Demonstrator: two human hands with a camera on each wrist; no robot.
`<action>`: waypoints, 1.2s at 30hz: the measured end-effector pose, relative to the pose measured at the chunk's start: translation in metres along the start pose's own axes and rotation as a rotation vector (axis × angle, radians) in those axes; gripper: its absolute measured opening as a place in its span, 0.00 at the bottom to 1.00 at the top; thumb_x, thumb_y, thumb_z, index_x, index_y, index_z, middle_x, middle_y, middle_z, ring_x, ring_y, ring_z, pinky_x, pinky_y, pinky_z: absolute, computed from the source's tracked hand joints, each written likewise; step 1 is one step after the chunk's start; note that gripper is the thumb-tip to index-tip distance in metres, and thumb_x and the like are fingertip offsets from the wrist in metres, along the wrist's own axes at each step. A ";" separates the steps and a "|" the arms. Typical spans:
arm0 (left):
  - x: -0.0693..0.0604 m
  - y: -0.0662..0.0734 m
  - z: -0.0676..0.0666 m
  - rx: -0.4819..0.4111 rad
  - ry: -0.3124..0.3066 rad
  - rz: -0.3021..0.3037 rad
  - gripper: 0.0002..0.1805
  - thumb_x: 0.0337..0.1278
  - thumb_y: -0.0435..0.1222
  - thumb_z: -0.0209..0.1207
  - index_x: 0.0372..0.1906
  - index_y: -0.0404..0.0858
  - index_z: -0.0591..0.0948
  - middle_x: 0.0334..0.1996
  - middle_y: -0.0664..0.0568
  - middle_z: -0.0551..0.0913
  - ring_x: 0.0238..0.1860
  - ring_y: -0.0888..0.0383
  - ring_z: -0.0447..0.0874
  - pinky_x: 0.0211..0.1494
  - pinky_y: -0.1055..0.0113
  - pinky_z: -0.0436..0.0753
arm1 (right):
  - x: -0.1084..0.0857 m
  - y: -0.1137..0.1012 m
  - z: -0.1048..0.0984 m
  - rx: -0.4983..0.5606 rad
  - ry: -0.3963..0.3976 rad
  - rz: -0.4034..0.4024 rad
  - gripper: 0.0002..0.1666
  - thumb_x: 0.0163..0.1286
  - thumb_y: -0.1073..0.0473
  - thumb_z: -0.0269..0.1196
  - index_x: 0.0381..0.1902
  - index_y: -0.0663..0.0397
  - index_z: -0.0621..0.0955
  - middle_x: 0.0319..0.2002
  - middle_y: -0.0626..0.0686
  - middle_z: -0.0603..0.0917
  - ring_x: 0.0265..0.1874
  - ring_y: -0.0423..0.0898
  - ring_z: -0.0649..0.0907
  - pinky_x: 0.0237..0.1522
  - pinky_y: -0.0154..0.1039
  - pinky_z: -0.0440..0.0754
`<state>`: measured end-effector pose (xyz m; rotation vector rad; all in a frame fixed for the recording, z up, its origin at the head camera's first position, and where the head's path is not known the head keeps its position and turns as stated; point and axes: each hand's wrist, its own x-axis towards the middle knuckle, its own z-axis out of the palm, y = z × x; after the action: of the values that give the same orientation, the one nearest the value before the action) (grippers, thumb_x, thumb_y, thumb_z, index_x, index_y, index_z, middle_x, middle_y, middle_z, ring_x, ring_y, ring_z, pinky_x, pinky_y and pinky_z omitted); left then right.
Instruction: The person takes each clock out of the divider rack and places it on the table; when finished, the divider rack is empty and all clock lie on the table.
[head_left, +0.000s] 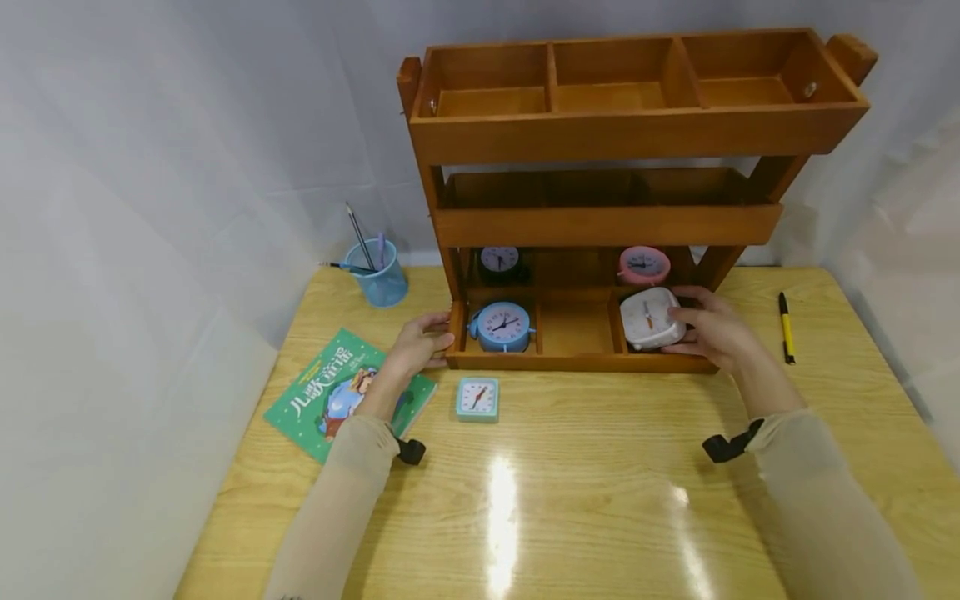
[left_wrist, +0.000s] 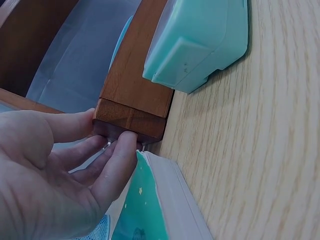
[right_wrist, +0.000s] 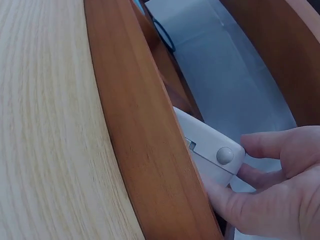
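Note:
My right hand [head_left: 712,329] grips a white alarm clock [head_left: 647,318] at its right side, in the right compartment of the wooden shelf's bottom tier. In the right wrist view, the white clock [right_wrist: 210,145] shows a round grey button, partly hidden behind the wooden front board [right_wrist: 135,120]. At the tier's left end, my left hand [head_left: 418,343] holds the end of the wooden shelf [head_left: 577,362]; thumb and fingertips meet its corner in the left wrist view. A blue alarm clock [head_left: 504,326] stands in the left compartment. On the table before the shelf lies a square mint-green clock [head_left: 477,399].
A dark clock [head_left: 499,261] and a pink clock [head_left: 644,265] stand behind the bottom tier's front row. Left of the shelf are a green book [head_left: 322,400], partly under my left arm, and a blue pen cup [head_left: 384,287]. A yellow-black pen [head_left: 786,327] lies right.

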<state>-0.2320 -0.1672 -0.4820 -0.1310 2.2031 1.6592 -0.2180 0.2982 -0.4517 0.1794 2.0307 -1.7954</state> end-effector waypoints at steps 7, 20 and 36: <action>0.000 0.000 0.001 -0.011 0.002 -0.013 0.29 0.79 0.32 0.55 0.80 0.38 0.67 0.75 0.38 0.71 0.65 0.45 0.80 0.51 0.64 0.90 | 0.004 0.006 -0.007 0.190 -0.086 0.027 0.44 0.86 0.60 0.51 0.87 0.47 0.41 0.64 0.60 0.63 0.46 0.44 0.87 0.52 0.44 0.92; 0.000 -0.002 -0.001 -0.014 0.000 -0.011 0.29 0.79 0.32 0.55 0.80 0.38 0.67 0.75 0.39 0.71 0.65 0.46 0.79 0.54 0.62 0.90 | 0.001 0.008 -0.010 0.452 -0.141 0.018 0.44 0.84 0.66 0.50 0.86 0.41 0.43 0.65 0.57 0.60 0.48 0.50 0.87 0.50 0.46 0.92; -0.001 0.000 0.000 -0.021 -0.001 -0.023 0.29 0.79 0.32 0.55 0.80 0.37 0.67 0.74 0.39 0.71 0.67 0.44 0.78 0.58 0.58 0.89 | -0.034 -0.012 0.015 0.621 -0.223 -0.106 0.43 0.85 0.66 0.50 0.86 0.42 0.44 0.61 0.53 0.74 0.50 0.56 0.89 0.51 0.51 0.92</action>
<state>-0.2314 -0.1678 -0.4816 -0.1609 2.1755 1.6703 -0.1890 0.2880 -0.4283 0.0456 1.3065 -2.3459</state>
